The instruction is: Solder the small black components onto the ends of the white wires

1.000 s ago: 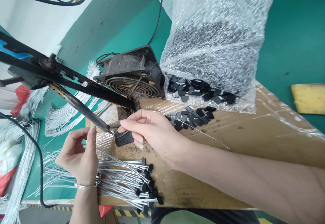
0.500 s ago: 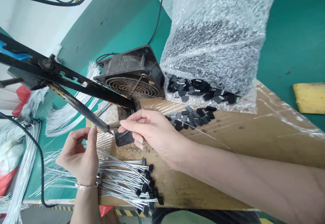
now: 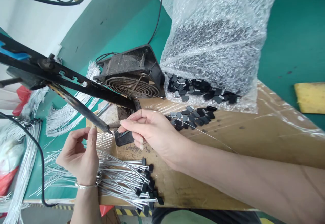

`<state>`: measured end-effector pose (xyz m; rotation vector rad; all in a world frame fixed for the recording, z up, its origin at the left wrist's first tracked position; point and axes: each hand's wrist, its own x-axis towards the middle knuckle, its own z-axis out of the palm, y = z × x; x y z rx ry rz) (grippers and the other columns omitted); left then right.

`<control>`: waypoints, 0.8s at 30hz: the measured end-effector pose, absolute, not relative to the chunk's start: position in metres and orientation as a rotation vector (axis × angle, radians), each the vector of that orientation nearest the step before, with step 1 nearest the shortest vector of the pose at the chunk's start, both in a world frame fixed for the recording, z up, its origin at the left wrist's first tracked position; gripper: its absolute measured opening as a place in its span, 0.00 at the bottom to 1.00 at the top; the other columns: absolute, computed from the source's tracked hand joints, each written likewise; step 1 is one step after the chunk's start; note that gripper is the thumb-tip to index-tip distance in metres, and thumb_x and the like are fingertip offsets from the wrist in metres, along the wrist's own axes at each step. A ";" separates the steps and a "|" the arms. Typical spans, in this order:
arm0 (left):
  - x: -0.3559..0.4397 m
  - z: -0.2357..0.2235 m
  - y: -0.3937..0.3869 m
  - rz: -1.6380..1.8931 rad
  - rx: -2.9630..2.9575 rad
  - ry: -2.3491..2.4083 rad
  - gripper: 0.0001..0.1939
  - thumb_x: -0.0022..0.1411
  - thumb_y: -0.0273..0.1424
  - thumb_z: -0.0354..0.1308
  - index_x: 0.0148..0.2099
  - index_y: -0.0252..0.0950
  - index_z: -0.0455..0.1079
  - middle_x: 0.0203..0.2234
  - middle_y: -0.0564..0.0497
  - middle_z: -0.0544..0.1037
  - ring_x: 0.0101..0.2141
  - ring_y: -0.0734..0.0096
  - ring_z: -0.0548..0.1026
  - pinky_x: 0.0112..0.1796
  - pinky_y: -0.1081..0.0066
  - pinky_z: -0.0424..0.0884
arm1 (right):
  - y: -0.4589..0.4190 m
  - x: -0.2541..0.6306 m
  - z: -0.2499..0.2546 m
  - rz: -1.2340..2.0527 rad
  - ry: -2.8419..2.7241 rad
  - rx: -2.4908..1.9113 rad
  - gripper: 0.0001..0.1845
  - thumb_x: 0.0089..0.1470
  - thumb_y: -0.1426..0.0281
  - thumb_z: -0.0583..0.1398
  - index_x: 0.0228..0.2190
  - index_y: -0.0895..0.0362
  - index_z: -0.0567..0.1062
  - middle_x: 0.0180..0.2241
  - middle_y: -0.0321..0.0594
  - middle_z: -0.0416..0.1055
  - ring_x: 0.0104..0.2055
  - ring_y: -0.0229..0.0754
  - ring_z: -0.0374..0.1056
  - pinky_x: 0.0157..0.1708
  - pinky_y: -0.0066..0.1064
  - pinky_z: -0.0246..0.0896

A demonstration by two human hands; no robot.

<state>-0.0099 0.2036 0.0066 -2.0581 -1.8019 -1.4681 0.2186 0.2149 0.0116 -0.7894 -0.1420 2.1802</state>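
A soldering iron (image 3: 83,110) slants down from a black stand, its tip between my two hands. My left hand (image 3: 81,154) is closed in a pinch just below the tip, thumb against forefinger; what it holds is too small to make out. On the other side of the tip, my right hand (image 3: 149,129) pinches a thin solder wire (image 3: 208,135), which trails back over my wrist toward the lower right. Below my left hand lie many white wires (image 3: 119,176) with black connectors (image 3: 149,186) on their ends.
A dusty fan (image 3: 134,75) stands behind my right hand. Loose black connectors (image 3: 193,117) lie on the cardboard (image 3: 228,183), before a bubble-wrap bag (image 3: 215,41) of more. White wire bundles (image 3: 68,115) lie at left. The black stand arm (image 3: 83,83) crosses above. A yellow sponge (image 3: 309,97) sits far right.
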 end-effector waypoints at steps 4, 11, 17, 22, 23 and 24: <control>-0.009 0.007 0.203 -1.471 -2.054 -1.810 0.11 0.58 0.35 0.74 0.32 0.36 0.77 0.24 0.56 0.74 0.21 0.76 0.66 0.25 0.70 0.62 | 0.215 0.219 0.011 2.184 -0.135 -0.784 0.16 0.60 0.82 0.66 0.25 0.58 0.68 0.15 0.25 0.69 0.11 0.25 0.53 0.15 0.22 0.50; -0.009 0.007 0.203 -1.460 -2.051 -1.818 0.11 0.59 0.36 0.74 0.33 0.36 0.77 0.24 0.56 0.74 0.21 0.76 0.67 0.25 0.69 0.63 | 0.216 0.219 0.014 2.193 -0.136 -0.804 0.16 0.61 0.82 0.66 0.26 0.59 0.68 0.14 0.24 0.69 0.11 0.24 0.52 0.14 0.20 0.49; -0.011 0.007 0.203 -1.447 -2.040 -1.831 0.11 0.59 0.36 0.73 0.34 0.36 0.77 0.24 0.56 0.74 0.22 0.76 0.67 0.26 0.70 0.64 | 0.215 0.219 0.012 2.180 -0.140 -0.796 0.16 0.60 0.82 0.66 0.26 0.58 0.68 0.15 0.24 0.69 0.11 0.25 0.53 0.15 0.21 0.50; -0.011 0.008 0.203 -1.451 -2.037 -1.842 0.11 0.58 0.35 0.74 0.33 0.35 0.77 0.23 0.56 0.74 0.22 0.76 0.67 0.26 0.69 0.65 | 0.214 0.219 0.010 2.174 -0.146 -0.781 0.16 0.60 0.82 0.66 0.25 0.58 0.68 0.15 0.25 0.70 0.12 0.25 0.53 0.15 0.22 0.51; -0.011 0.009 0.203 -1.450 -2.038 -1.852 0.11 0.58 0.35 0.74 0.33 0.35 0.77 0.23 0.56 0.74 0.22 0.75 0.67 0.26 0.69 0.65 | 0.214 0.219 0.010 2.169 -0.148 -0.771 0.16 0.60 0.82 0.66 0.25 0.58 0.68 0.16 0.25 0.70 0.12 0.25 0.53 0.15 0.22 0.51; -0.010 0.009 0.203 -1.449 -2.038 -1.861 0.11 0.58 0.35 0.74 0.33 0.35 0.77 0.24 0.56 0.75 0.22 0.75 0.67 0.26 0.68 0.65 | 0.214 0.218 0.009 2.162 -0.151 -0.760 0.15 0.59 0.82 0.66 0.25 0.58 0.69 0.16 0.25 0.70 0.12 0.25 0.54 0.16 0.22 0.51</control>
